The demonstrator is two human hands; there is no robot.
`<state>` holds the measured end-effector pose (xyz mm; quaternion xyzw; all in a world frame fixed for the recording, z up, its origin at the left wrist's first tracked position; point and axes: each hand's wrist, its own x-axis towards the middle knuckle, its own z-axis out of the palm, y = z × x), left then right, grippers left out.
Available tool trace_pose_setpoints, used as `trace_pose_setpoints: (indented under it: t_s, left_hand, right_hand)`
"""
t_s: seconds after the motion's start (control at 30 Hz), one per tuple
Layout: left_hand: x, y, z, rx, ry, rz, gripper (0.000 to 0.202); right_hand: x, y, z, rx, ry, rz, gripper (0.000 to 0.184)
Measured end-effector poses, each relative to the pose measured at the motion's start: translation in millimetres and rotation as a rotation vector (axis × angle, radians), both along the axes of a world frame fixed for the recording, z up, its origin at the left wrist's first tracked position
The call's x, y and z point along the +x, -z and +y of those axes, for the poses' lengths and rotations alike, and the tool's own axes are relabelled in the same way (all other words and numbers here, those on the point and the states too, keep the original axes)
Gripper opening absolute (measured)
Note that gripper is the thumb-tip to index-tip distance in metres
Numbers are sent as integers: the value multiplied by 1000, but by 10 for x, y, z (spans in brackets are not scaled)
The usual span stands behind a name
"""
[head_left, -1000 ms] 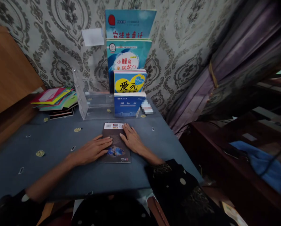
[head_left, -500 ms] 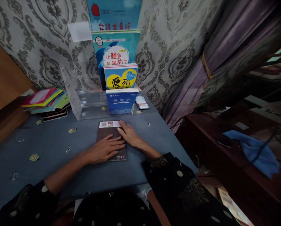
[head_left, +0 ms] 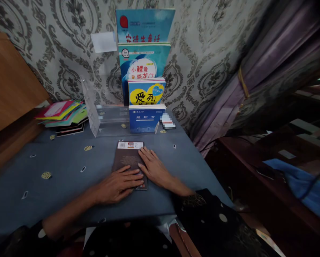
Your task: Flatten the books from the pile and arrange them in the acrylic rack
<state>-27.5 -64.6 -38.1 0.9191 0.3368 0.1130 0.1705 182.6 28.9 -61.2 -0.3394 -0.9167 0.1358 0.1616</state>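
Note:
A dark brown book [head_left: 129,156] lies flat on the blue-grey tablecloth [head_left: 101,160], a white barcode strip along its far edge. My left hand [head_left: 119,184] rests flat across the book's lower left part, fingers stretched out. On its right edge lies my right hand [head_left: 156,166], also flat with the fingers extended. Neither hand grips the book. Just beyond it stands a clear stepped rack [head_left: 91,110]. On the rack's right side a blue booklet [head_left: 144,121], a yellow and blue book [head_left: 146,93] and two teal books [head_left: 146,26] rise in tiers.
A pile of colourful booklets [head_left: 63,116] lies left of the rack, near a wooden panel [head_left: 12,82]. At the back is a patterned wall [head_left: 203,53] with a purple curtain [head_left: 240,89]. A dark red cabinet [head_left: 245,171] with a blue cloth [head_left: 301,184] stands right of the table.
The camera view has shifted, so the rack and books appear lower and further right. My left hand has slid slightly towards me on the book. Both hands stay flat on it.

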Motion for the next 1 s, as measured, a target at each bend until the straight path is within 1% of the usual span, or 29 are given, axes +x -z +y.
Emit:
trace_pose_setpoints:
  t_s: [0.2, 0.33, 0.4, 0.47, 0.53, 0.6, 0.67, 0.73, 0.77, 0.83, 0.87, 0.93, 1.0]
  left_hand:
    - [27, 6, -122, 5, -12, -14, 54]
    - [88, -39, -320, -15, 4, -27, 60]
    - [129, -58, -457, -22, 9, -25, 64]
    - [169, -52, -605, -20, 23, -12, 70]
    - [205, -8, -743, 13, 43, 4, 73]
    - [233, 71, -853, 87, 55, 13, 73]
    - [253, 162, -922, 177, 54, 26, 72]
    - [263, 227, -949, 251, 52, 50, 71]
    - [264, 236, -949, 277, 53, 63, 71]
    - [253, 186, -936, 306, 63, 80, 71]
    - [240, 123, -927, 316, 69, 79, 71]
    - [200, -69, -906, 334, 75, 59, 69]
    - [143, -310, -877, 358, 44, 16, 65]
  right_hand:
    - [239, 30, -267, 14, -110, 32, 52]
    - [385, 32, -466, -9, -172, -1, 59]
    - [468, 24, -584, -7, -211, -13, 68]
    - [563, 9, -710, 5, -265, -17, 82]
    - [654, -7, -834, 14, -318, -8, 99]
    - [721, -8, -944, 11, -354, 1, 110]
    - [749, 20, -1027, 12, -360, 0, 108]
    - [741, 80, -1077, 35, -342, 0, 97]
    - [729, 115, -1087, 55, -325, 7, 92]
    - [702, 171, -1079, 99, -293, 43, 83]
    - [691, 178, -1061, 117, -286, 68, 79]
    - [676, 131, -1000, 140, -284, 127, 70]
    - [665, 3, -909, 159, -292, 205, 61]
